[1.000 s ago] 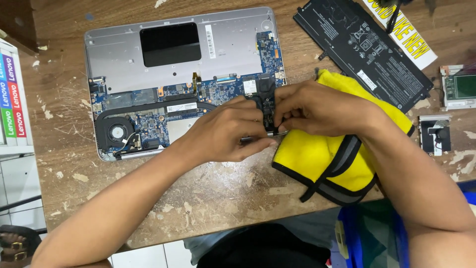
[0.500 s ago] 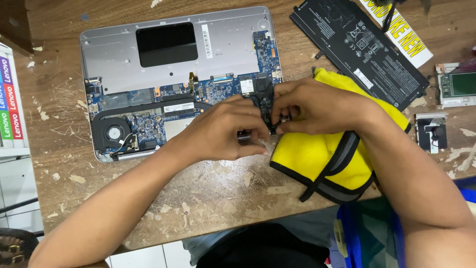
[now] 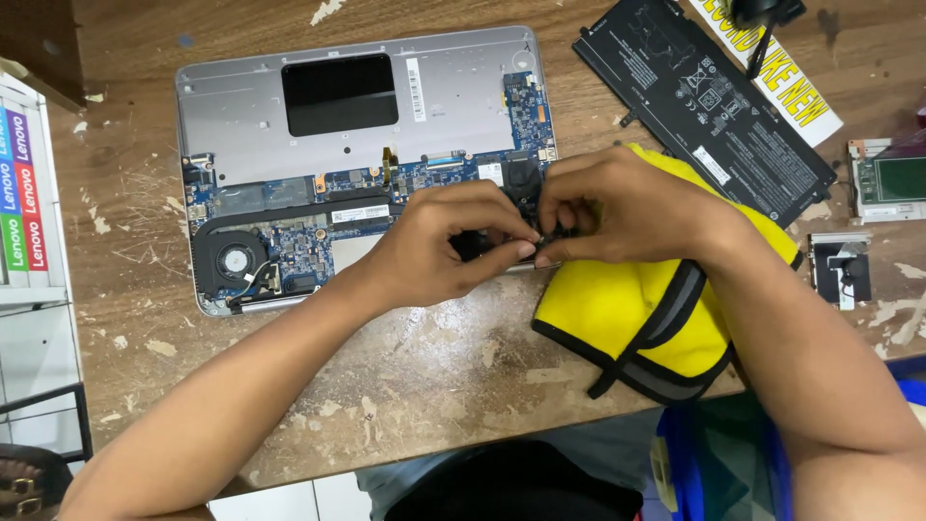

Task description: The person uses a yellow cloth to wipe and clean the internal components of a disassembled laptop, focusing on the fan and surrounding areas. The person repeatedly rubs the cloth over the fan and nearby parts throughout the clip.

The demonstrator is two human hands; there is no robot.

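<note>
An opened silver laptop base [image 3: 289, 154] lies on the worn wooden bench with its blue circuit board, heat pipe and black fan [image 3: 234, 260] exposed. My left hand [image 3: 439, 253] and my right hand [image 3: 617, 207] meet over the board's lower right corner. Both pinch a small black part [image 3: 526, 183] between their fingertips; most of it is hidden under my fingers. My right forearm rests across a yellow cloth pouch [image 3: 637, 309] with grey and black trim.
A flat black battery pack [image 3: 709, 101] lies at the back right beside a yellow-lettered strip [image 3: 786, 82]. Small parts [image 3: 887, 178] and a black bracket piece [image 3: 841, 265] sit at the right edge. Boxes [image 3: 24, 193] stand at the left. The bench's front edge runs below my arms.
My hands have stayed at the board's right corner, with fingers shifting slightly on the black part. The view has shifted a little; the laptop has not moved.
</note>
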